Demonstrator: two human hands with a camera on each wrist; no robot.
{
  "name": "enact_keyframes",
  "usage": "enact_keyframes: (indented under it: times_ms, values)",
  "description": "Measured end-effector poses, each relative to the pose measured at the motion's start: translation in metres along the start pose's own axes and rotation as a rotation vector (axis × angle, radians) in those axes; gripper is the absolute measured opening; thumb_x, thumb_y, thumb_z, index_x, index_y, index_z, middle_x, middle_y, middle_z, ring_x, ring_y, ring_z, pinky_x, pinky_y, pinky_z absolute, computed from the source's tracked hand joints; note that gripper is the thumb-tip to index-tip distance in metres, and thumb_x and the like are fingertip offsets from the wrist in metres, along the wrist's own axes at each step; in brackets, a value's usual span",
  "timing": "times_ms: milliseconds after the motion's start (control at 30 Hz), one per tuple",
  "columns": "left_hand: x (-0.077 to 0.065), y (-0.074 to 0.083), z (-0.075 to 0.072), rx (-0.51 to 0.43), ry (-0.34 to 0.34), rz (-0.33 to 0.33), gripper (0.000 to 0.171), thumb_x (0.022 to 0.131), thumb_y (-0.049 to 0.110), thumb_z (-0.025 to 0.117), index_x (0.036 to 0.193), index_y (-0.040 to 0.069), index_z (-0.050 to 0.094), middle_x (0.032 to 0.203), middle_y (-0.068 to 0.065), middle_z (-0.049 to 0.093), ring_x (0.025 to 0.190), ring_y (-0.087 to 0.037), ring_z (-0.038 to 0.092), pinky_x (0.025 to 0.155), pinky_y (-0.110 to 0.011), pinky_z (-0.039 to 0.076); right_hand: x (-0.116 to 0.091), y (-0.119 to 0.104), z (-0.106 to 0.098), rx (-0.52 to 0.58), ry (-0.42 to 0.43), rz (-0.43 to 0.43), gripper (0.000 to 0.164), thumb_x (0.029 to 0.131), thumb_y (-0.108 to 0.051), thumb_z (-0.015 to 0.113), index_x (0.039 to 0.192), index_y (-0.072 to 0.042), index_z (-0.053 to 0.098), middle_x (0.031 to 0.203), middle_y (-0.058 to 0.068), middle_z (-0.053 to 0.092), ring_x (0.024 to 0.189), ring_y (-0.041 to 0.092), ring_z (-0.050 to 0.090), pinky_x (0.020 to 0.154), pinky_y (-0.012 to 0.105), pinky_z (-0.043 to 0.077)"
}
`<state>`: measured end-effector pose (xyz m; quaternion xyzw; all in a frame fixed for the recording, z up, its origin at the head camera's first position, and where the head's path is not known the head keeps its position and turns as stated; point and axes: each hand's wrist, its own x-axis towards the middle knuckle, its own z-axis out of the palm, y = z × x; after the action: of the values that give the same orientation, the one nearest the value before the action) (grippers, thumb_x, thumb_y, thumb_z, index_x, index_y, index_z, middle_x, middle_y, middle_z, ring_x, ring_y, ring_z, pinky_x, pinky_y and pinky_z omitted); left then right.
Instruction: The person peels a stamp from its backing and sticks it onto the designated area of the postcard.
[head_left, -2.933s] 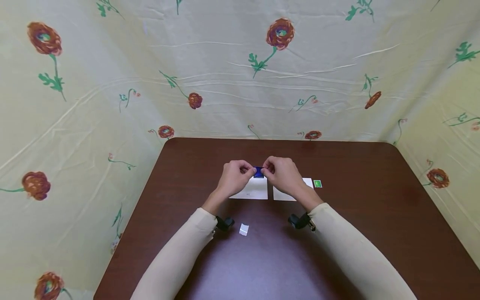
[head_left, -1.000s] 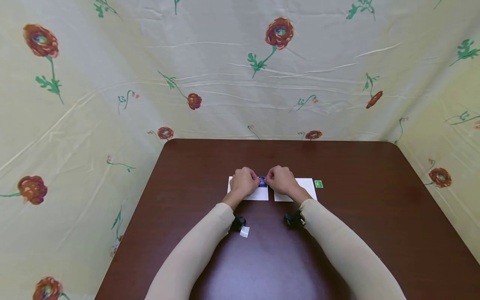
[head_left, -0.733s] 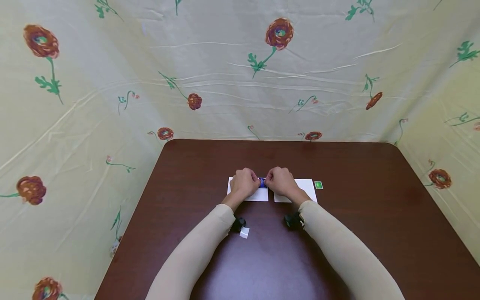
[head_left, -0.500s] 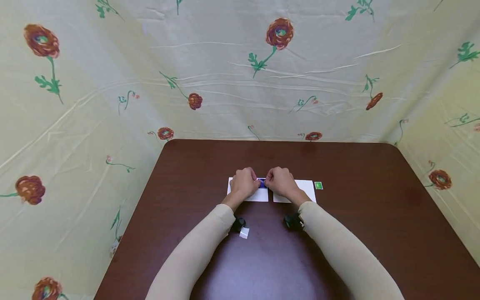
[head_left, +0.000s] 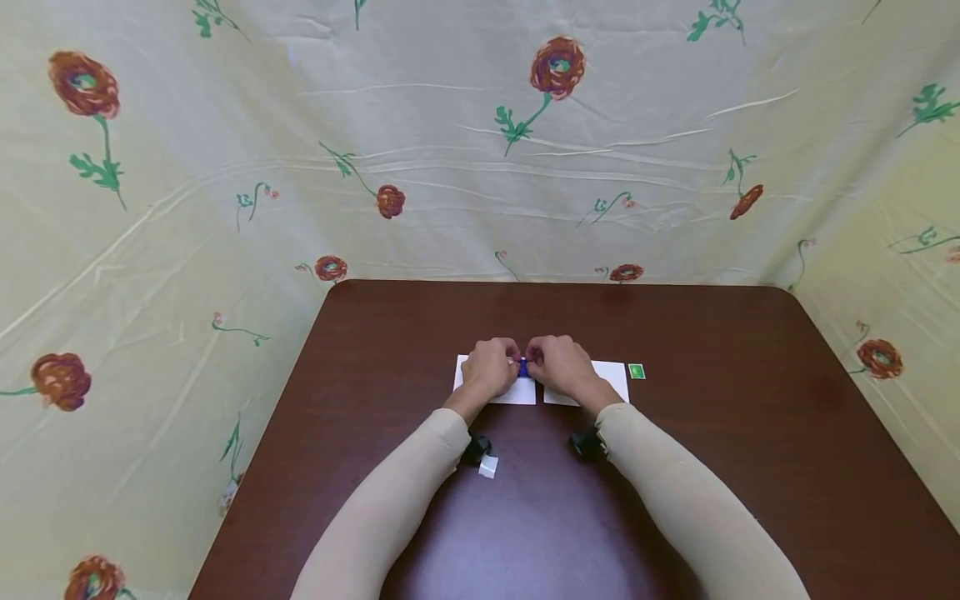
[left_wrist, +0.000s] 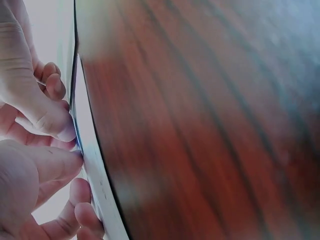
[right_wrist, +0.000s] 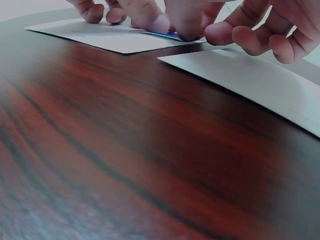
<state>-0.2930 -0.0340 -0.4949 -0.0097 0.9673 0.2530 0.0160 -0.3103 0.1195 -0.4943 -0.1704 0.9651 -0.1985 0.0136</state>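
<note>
A small blue stamp-like piece lies at the far right corner of the left white envelope-like card, largely covered by fingers. From the left, my left hand pinches its edge. My right hand holds the opposite side, its thumb and forefinger close to the left fingertips. The right wrist view shows fingertips of both hands down on the blue piece, low over the card. Under the right hand and wrist lies a second white card, partly hidden.
A small green stamp-like piece sits just right of the second card. Nearer me, beside the left wrist camera, is a small whitish, shiny scrap. The brown table meets floral cloth walls behind and at both sides.
Both hands have come down toward me, bringing the blue piece onto the left card's corner. Lately the right hand has edged left toward the left hand, and the right card has shifted slightly left.
</note>
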Motion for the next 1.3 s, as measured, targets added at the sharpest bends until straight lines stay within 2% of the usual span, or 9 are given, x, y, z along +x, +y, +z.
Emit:
enact_keyframes:
  times_ms: [233,467,833,1067,1300]
  values:
    - [-0.001,-0.003,-0.001,0.058,-0.03,0.054,0.009,0.087,0.026,0.071,0.096,0.028,0.069,0.105,0.0,0.069,0.089,-0.026,0.064,0.076,-0.05,0.051,-0.002,0.0,-0.005,-0.047,-0.049,-0.033,0.018,0.085,-0.034,0.076,0.099,-0.024,0.071,0.077,-0.006,0.061,0.073,0.017,0.057,0.063,0.034,0.045]
    - [0.001,-0.005,-0.006,0.098,-0.065,0.117,0.026,0.085,0.027,0.073,0.111,0.027,0.071,0.111,-0.003,0.068,0.096,-0.026,0.064,0.075,-0.05,0.053,-0.002,-0.001,-0.009,-0.066,-0.098,-0.016,0.031,0.083,-0.04,0.079,0.109,-0.026,0.071,0.081,-0.005,0.063,0.074,0.017,0.057,0.061,0.031,0.049]
    - [0.002,-0.013,-0.014,0.048,-0.067,0.169,0.027,0.085,0.021,0.075,0.112,0.021,0.077,0.096,-0.002,0.069,0.088,-0.02,0.064,0.069,-0.038,0.053,0.0,-0.003,-0.012,-0.047,-0.067,0.024,0.026,0.084,-0.038,0.079,0.107,-0.026,0.079,0.09,-0.006,0.074,0.074,0.017,0.058,0.058,0.031,0.046]
    - [0.003,-0.013,-0.017,0.011,-0.075,0.185,0.026,0.085,0.018,0.075,0.11,0.016,0.078,0.091,-0.003,0.068,0.082,-0.018,0.061,0.066,-0.034,0.051,-0.002,-0.001,-0.014,-0.005,-0.082,0.056,0.027,0.085,-0.037,0.079,0.11,-0.026,0.079,0.088,-0.004,0.072,0.069,0.016,0.057,0.049,0.029,0.043]
    - [0.005,-0.015,-0.017,0.005,-0.07,0.195,0.027,0.084,0.017,0.074,0.11,0.015,0.078,0.09,-0.002,0.067,0.082,-0.017,0.06,0.066,-0.032,0.05,-0.001,-0.002,-0.014,0.003,-0.078,0.046,0.027,0.085,-0.035,0.08,0.11,-0.025,0.079,0.08,-0.006,0.068,0.067,0.016,0.056,0.051,0.03,0.043]
